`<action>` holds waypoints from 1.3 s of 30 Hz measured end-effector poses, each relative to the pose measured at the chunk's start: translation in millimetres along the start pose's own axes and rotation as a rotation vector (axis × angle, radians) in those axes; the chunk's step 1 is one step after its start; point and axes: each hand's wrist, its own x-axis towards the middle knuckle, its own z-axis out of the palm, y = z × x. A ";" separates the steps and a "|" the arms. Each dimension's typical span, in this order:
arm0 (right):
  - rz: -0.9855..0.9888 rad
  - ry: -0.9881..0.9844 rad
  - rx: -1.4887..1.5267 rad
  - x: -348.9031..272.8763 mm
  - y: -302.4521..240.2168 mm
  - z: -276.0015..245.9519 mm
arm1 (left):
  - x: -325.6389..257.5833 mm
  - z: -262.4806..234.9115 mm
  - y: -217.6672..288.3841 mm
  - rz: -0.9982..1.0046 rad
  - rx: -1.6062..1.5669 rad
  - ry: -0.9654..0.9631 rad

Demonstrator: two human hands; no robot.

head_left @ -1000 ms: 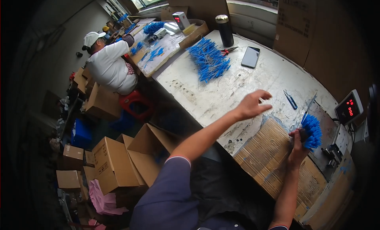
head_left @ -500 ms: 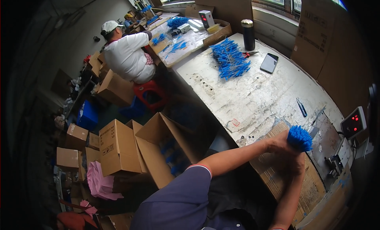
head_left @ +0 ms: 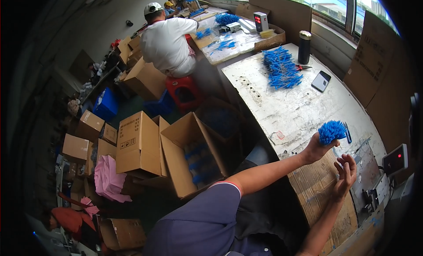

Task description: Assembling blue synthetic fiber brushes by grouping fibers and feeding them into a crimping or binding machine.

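Observation:
My left hand (head_left: 314, 149) is closed around a bundle of thin blue-tipped sticks (head_left: 331, 131), held over the near part of the white worktable (head_left: 304, 119). The sticks' exact kind cannot be made out. Just below and to the right, my right hand (head_left: 345, 175) is apart from the bundle, fingers spread and slightly curled, with nothing in it. A sheet of brown cardboard (head_left: 319, 185) lies on the table under both hands. Beside the bundle is a slim blue tool (head_left: 348, 133), partly hidden. Farther off lies a loose pile of similar blue sticks (head_left: 282, 68).
A phone (head_left: 321, 81), red-handled pliers (head_left: 303, 67) and a black flask (head_left: 304, 48) stand or lie near the pile. At right is a small display with red digits (head_left: 395, 160). An open carton (head_left: 176, 163) sits left of the table; a co-worker (head_left: 169, 42) sits beyond.
My right hand has come off the bundle and opened, now lower right of it. The left hand keeps the bundle and has tilted it. The view has shifted, moving the scene rightward.

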 end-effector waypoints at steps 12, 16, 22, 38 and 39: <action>-0.008 -0.255 -0.159 -8.6 26.1 27.5 | -29.9 9.5 -37.0 0.031 0.609 0.125; 0.037 -0.204 0.004 -12.9 28.6 35.9 | -21.3 27.3 -48.6 0.290 1.202 0.014; 0.206 0.093 0.434 -1.9 43.3 11.0 | -31.1 59.1 -48.5 0.497 1.505 -0.097; 0.338 0.033 0.610 -15.7 18.9 11.5 | -38.9 50.3 -3.2 -0.075 1.170 -0.284; 0.259 -0.040 0.405 -16.2 20.5 6.3 | -35.0 42.8 -0.6 -0.092 1.258 -0.347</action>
